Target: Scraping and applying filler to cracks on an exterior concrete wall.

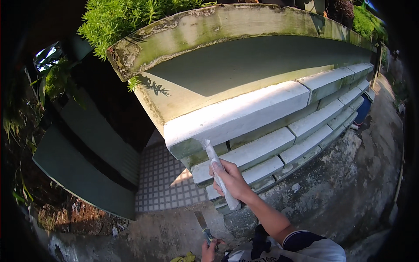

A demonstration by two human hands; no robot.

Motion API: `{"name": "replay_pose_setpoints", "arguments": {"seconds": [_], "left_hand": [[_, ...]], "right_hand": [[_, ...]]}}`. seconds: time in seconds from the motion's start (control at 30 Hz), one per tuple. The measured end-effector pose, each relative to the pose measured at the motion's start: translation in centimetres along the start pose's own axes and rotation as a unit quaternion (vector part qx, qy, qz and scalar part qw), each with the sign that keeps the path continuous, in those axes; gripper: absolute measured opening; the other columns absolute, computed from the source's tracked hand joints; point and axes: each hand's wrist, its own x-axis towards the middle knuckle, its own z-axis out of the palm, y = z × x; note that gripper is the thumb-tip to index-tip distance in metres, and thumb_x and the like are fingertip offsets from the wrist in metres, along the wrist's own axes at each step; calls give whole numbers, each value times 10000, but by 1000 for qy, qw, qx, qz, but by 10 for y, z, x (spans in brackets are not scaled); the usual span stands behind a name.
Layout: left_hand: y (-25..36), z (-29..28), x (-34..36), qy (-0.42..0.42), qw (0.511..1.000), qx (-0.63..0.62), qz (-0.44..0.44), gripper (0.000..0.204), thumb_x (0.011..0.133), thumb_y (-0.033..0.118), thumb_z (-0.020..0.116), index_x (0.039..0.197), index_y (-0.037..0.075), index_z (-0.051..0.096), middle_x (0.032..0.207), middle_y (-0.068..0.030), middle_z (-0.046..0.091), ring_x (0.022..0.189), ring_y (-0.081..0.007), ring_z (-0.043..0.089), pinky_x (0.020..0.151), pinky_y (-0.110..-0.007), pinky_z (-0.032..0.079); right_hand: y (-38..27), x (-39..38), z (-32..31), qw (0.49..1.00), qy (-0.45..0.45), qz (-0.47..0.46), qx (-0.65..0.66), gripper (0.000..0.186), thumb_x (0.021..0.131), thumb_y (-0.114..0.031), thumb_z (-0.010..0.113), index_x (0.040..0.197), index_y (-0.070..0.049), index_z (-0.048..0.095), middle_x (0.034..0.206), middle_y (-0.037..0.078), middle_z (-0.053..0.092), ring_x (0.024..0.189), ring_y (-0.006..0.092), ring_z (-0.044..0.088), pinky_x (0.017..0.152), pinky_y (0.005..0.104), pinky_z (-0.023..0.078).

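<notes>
Fingers (pixel 230 165) of the right hand (pixel 234 181) are closed around the middle of a long white tool (pixel 219 169), with no gap showing between grip and shaft. Its long axis runs from a narrow tip at upper left down to a broader, flat end at lower right, below the palm. That narrow tip lies up and a little left of the grip, at the front face of the top ledge (pixel 257 105), close to the corner; whether it presses on the surface or stops just short, I cannot tell. Just left of the tip, the face changes from white to a grey-green patch (pixel 185 149), which wraps toward the end of the ledge. The ledge itself runs from this corner away to the upper right, so the tool crosses its length rather than lying along it.

Of the two hands, the right is clearly nearer the ledge. The left hand (pixel 208 252) is low, by the bottom edge of the view and well apart from the face, its fingers folded around the handle of a scraper (pixel 207 234) whose blade points up and slightly left, toward the tiled floor (pixel 161 179).
</notes>
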Motion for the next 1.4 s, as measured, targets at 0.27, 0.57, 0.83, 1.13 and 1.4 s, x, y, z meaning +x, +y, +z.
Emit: {"name": "replay_pose_setpoints", "arguments": {"seconds": [0.27,0.57,0.83,1.13,1.4], "left_hand": [[-9,-2,8,-21,998,54,20,437,972,418,546,977,18,721,693,24,537,639,-100,448,582,-299,356],[-11,-6,-2,-14,998,10,-59,432,964,418,564,987,14,716,734,6,601,676,-94,507,598,-284,395],[2,-3,-9,11,999,1,-39,437,961,419,568,1002,8,712,765,-13,630,688,-99,517,613,-284,411],[-36,-18,19,-121,991,43,31,269,1026,233,476,964,12,616,893,-51,719,870,-125,611,847,-301,455],[-19,-10,6,-118,992,27,44,275,1026,229,466,960,6,612,901,-76,716,902,-163,634,884,-329,461]], "right_hand": [[52,19,-21,980,51,168,92,348,1057,-384,430,919,-70,490,810,14,486,453,88,467,374,253,354],[-16,26,10,1000,1,5,-13,344,1049,-383,449,934,-63,501,812,18,491,460,88,480,379,252,375],[54,19,-27,983,64,165,50,330,1046,-386,455,944,-75,500,805,17,491,472,90,488,381,253,368],[-17,22,10,998,7,-25,-52,337,1044,-392,458,945,-73,496,802,11,486,456,87,467,383,261,375],[72,8,-36,989,100,101,-42,358,1046,-418,444,934,-81,488,784,8,472,457,91,465,385,261,359]]}}
